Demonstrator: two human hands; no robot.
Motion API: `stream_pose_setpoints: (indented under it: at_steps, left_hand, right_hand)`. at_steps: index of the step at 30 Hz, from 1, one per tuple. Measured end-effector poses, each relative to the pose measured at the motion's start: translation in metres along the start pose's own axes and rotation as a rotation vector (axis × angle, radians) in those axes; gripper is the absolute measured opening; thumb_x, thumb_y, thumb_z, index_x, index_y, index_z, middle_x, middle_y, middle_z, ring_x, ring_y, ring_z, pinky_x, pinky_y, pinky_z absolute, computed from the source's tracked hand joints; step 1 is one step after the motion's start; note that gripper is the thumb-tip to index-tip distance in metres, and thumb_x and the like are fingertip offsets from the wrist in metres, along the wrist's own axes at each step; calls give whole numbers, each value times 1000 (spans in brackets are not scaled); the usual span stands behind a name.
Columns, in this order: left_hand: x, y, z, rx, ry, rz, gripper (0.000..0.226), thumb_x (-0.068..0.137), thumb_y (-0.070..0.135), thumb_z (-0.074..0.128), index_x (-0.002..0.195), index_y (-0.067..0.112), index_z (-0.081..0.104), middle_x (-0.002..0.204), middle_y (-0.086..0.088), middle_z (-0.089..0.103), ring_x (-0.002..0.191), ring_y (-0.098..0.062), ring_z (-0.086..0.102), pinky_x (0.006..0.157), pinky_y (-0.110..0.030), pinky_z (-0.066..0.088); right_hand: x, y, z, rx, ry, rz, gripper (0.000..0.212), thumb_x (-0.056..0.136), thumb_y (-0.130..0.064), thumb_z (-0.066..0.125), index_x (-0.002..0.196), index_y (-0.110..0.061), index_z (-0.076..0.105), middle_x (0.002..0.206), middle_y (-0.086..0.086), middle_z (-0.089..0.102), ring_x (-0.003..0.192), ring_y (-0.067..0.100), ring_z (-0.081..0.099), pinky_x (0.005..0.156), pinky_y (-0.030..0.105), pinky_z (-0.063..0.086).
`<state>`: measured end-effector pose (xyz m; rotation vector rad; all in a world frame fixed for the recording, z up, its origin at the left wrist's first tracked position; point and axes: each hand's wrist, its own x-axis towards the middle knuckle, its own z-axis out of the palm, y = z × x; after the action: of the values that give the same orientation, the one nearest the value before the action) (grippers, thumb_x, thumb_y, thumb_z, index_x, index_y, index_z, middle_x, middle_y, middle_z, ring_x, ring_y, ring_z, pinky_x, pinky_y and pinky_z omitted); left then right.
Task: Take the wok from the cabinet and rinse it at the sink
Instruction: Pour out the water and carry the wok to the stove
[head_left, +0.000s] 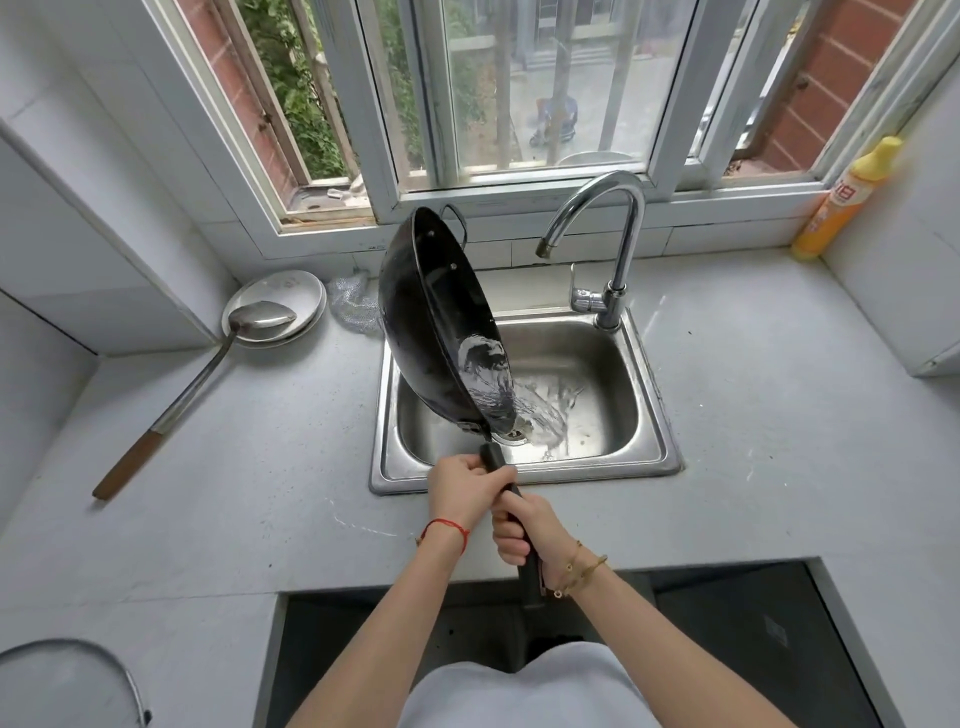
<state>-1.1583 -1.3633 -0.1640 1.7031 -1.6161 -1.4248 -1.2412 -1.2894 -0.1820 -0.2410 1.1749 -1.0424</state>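
Note:
The black wok (431, 312) is tipped steeply on its side over the steel sink (649, 395), its far rim up near the window sill. Water pours from its lower edge into the basin by the drain. Both hands grip its long black handle: my left hand (465, 488) holds it close to the pan at the sink's front rim, and my right hand (524, 530) holds it further back over the counter. The chrome faucet (608, 218) arches behind the sink, and no water shows at its spout.
A steel ladle with a wooden handle (208, 364) rests across white plates (280, 301) at the back left. A steel scourer (356, 304) lies beside them. A yellow detergent bottle (844, 200) stands at the back right corner. A glass lid (67, 680) shows at bottom left.

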Motion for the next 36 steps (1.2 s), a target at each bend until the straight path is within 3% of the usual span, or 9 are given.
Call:
stream_pose_setpoints:
  at_steps: [5,14,18,22,27,36]
  left_hand:
    - [-2,7,-12,116,76,40,31,64,37,76,63,6,72,58,-7,70,52,-12,56,61,-36,57]
    - [-15,23,-28,277,178,89,22,68,41,74,64,19,73,55,7,69,58,-6,67,57,-26,57]
    - [-22,29,-33,149,188,0,18,69,40,77,61,31,64,60,10,71,64,-4,68,63,-22,55]
    - [-21,31,-34,6,133,-85,14,65,37,77,63,27,68,60,5,73,67,-14,72,72,-35,61]
    - [-24,34,-38,-41,111,-82,15,67,30,80,61,24,68,63,0,73,73,-21,73,75,-39,61]
    - [-32,36,-40,-63,102,-46,13,69,29,79,73,20,71,63,3,74,71,-18,73,75,-37,61]
  right_hand:
    - [7,-2,11,92,-100,49,46,96,-14,42,51,-19,37,38,-6,26,26,6,26,28,16,23]
    - [12,3,28,432,-284,78,49,93,-25,49,45,-17,44,32,-7,33,21,4,32,24,14,27]
    - [12,3,38,589,-305,93,42,87,-21,57,48,-14,42,30,-4,35,20,5,34,22,14,28]
    - [11,-1,45,677,-304,101,38,77,-13,59,42,-14,44,29,-4,36,18,6,34,21,13,26]
    - [6,-2,50,736,-398,71,44,50,-2,88,42,-12,46,30,-2,39,19,7,36,22,14,29]
    - [-1,-3,52,736,-427,63,45,51,-2,89,42,-12,46,30,-1,40,19,8,37,23,13,30]
